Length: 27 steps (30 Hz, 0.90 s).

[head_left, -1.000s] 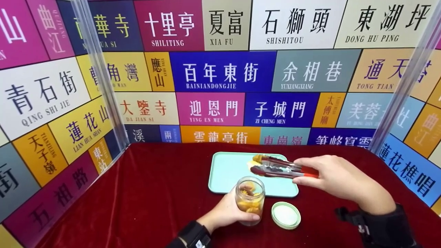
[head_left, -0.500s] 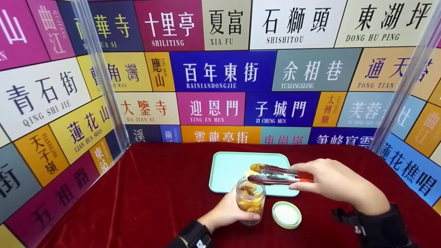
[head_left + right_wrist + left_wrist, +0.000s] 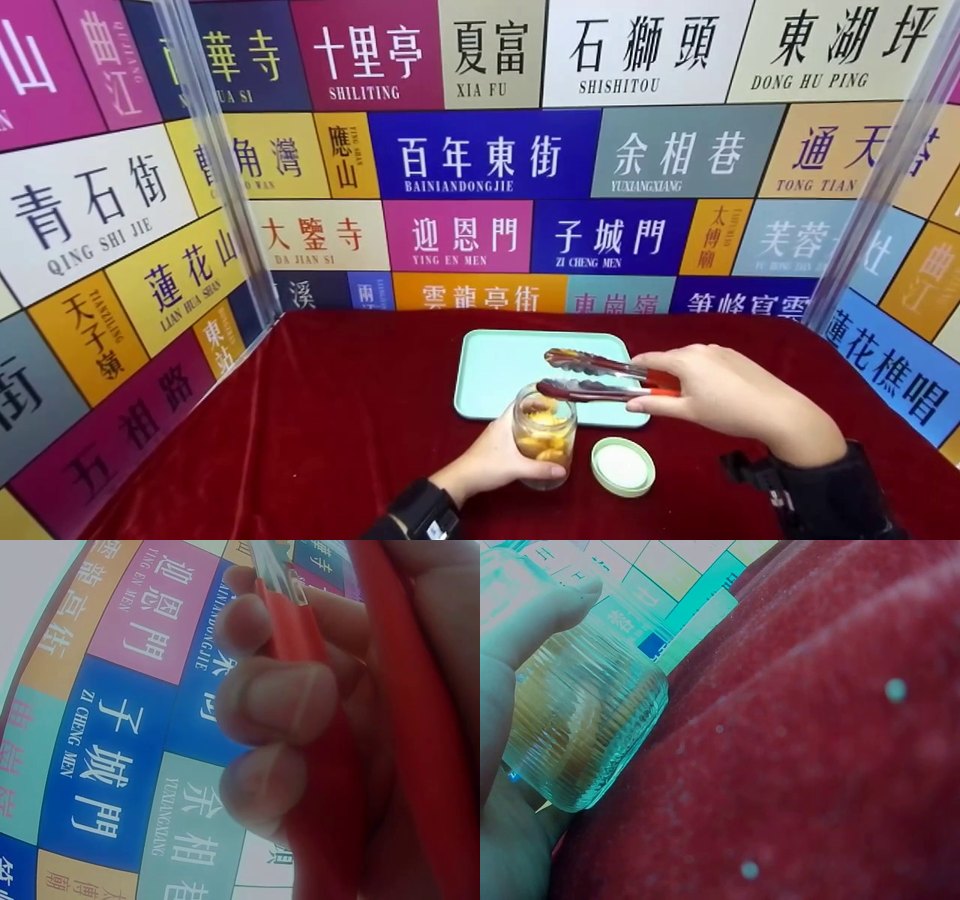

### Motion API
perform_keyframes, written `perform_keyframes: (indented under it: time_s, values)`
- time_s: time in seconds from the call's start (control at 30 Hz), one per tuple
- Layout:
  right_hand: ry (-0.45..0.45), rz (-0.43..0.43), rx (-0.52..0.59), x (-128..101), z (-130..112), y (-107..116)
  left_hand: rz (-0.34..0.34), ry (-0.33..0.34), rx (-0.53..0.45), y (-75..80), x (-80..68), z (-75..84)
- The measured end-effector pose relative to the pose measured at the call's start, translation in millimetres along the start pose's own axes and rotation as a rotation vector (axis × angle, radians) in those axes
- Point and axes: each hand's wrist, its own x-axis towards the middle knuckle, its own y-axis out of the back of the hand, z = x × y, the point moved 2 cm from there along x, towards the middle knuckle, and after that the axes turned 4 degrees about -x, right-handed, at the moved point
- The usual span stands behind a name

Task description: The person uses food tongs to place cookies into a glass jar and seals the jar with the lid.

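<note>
**Desk editor:** What sits at the centre of the frame?

**Photographer:** A ribbed glass jar (image 3: 544, 435), lower centre of the head view, upright on the red-draped desk (image 3: 337, 420) and about half full of yellow-orange pieces (image 3: 541, 444). The left hand (image 3: 491, 461) wraps it from the left, fingers curled round the glass; the left wrist view shows the thumb (image 3: 551, 604) lying along the jar's wall.

**Desk editor:** And the other hand?

**Photographer:** The right hand (image 3: 724, 394), right of centre, grips red-handled tongs (image 3: 600, 377), fingers (image 3: 281, 701) folded tight over the handle. The tong tips stand apart and carry nothing; the lower tip hangs just over the jar's mouth, the upper one over the tray.

**Desk editor:** What surrounds them?

**Photographer:** A mint-green tray (image 3: 495, 367) lies just behind the jar, touching it in the picture. A round green lid (image 3: 622, 467) rests flat on the cloth just right of the jar. Black wrist straps (image 3: 424, 514) show at the bottom edge. Panels of coloured street-name signs (image 3: 480, 157) fill the upper frame and both sides.
</note>
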Motion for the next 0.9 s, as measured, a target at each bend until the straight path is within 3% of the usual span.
perform_keyframes:
  time_s: [0.33, 0.5, 0.9]
  values:
    - [-0.016, -0.005, 0.003, 0, 1, 0, 0.002, 0.034, 0.020, 0.8, 0.2, -2.0]
    - [-0.026, -0.013, 0.012, 1, 5, -1, 0.001, 0.010, 0.025, 1.6, 0.2, -1.9]
    - [-0.168, -0.043, 0.052, 3, 51, -9, 0.001, 0.013, 0.022, 1.2, 0.4, -2.2]
